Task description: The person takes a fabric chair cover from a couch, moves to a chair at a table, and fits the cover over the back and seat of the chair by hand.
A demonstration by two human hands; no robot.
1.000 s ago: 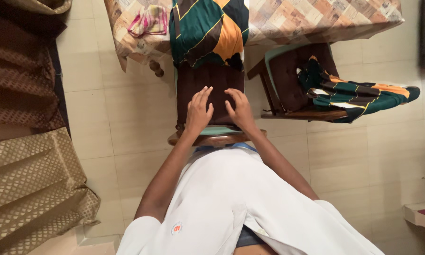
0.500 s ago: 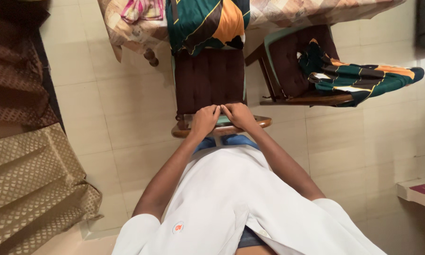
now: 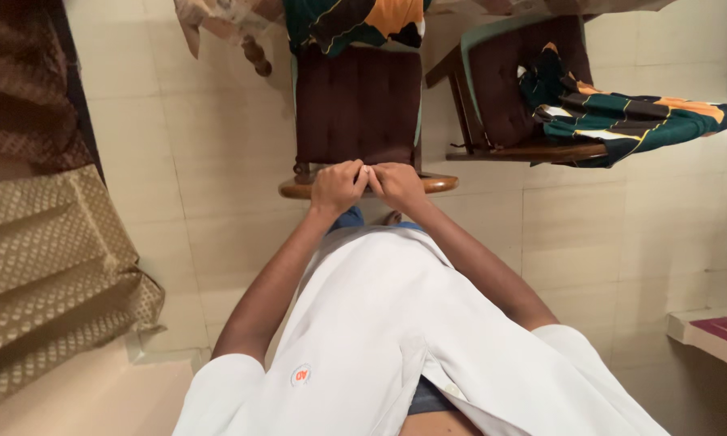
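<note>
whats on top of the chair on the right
A dark brown cushion covers the seat of the right chair, and a folded green, orange and black striped cloth lies over it, hanging past the edge. The seat under the cushion is hidden.

Home dining room, cushioned wooden chairs [image 3: 355, 105], clothed table [image 3: 218, 12], tiled floor [image 3: 622, 234]

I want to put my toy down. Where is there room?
The dark brown seat cushion is bare beyond both hands, up to the green-and-orange cloth. The next wooden chair is crowded by striped cloth.
</note>
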